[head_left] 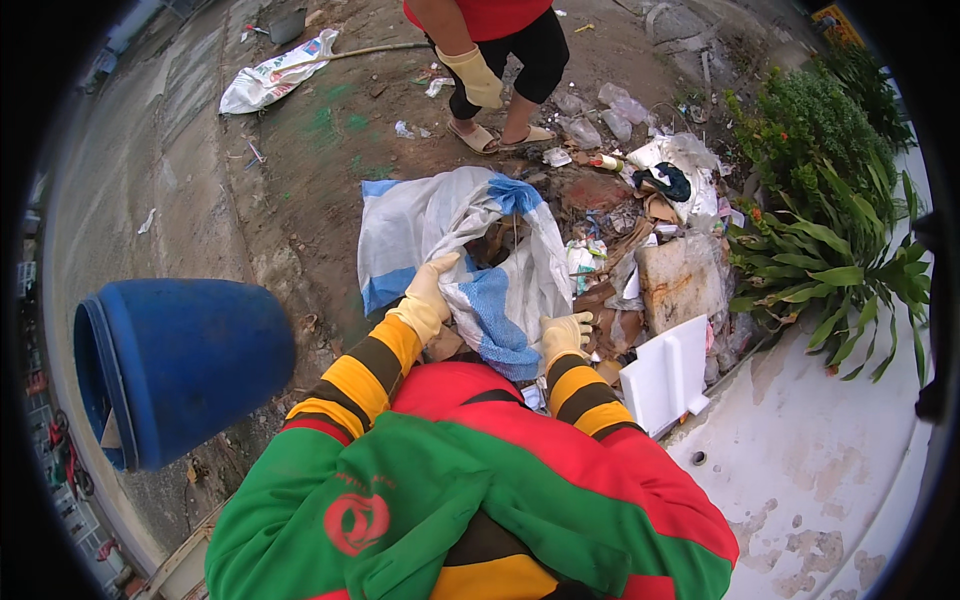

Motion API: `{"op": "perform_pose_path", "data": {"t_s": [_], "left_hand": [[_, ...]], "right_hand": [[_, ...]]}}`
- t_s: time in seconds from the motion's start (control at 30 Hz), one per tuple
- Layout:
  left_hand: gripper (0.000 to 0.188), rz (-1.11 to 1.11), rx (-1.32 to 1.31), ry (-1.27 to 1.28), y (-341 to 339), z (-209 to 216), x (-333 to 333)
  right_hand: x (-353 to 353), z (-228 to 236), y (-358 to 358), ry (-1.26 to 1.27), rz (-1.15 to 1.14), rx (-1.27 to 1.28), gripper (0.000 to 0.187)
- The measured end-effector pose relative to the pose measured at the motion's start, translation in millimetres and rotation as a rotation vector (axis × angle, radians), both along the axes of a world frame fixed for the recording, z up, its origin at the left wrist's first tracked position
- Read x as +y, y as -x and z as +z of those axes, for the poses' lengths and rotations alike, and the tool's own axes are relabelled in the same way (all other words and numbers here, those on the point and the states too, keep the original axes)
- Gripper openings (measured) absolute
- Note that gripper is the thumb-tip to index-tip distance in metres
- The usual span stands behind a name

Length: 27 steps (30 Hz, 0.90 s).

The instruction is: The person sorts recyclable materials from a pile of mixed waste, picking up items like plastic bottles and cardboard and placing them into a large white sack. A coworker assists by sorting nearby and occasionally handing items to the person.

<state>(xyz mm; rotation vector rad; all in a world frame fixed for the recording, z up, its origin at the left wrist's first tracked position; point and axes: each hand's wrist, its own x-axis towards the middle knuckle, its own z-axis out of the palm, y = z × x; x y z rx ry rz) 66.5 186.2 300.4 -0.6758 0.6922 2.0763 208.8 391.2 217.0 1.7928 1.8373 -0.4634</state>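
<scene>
Sharp scraps hidden in the rubbish heap [625, 255] beside the right hand [567, 335] could have cut it. Left of the left hand [428, 298] was a blue barrel [205, 365]. That hand clutched the woven sack [495, 298] between both hands; a slack grip could have let it collapse. The right hand's grip was unclear; a white panel [665, 370] hemmed its right.

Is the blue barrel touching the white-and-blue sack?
Apart. The head view shows a strip of ground between the blue barrel and the white-and-blue sack.
</scene>
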Motion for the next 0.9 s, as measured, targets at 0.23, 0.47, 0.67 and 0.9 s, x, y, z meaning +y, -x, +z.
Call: {"op": "perform_pose_path", "data": {"t_s": [0.23,0.47,0.67,0.9], "left_hand": [[0.038,-0.045,-0.016,0.072,3.2,-11.2,-11.2],[0.044,0.034,-0.085,-0.028,10.4,-16.1,9.8],[0.043,0.001,-0.049,0.085,24.0,-35.7,29.7],[0.073,-0.499,0.338,1.142,48.6,-39.8,32.0]], "right_hand": [[52.8,-96.0,-13.2,0.202,-0.568,0.907,0.05],[127.9,-47.4,15.9,0.469,-0.659,1.409,0.049],[110.4,-48.1,39.6,0.778,-1.258,1.64,0.05],[71.5,-54.2,32.4,0.875,-1.075,1.709,0.05]]}}
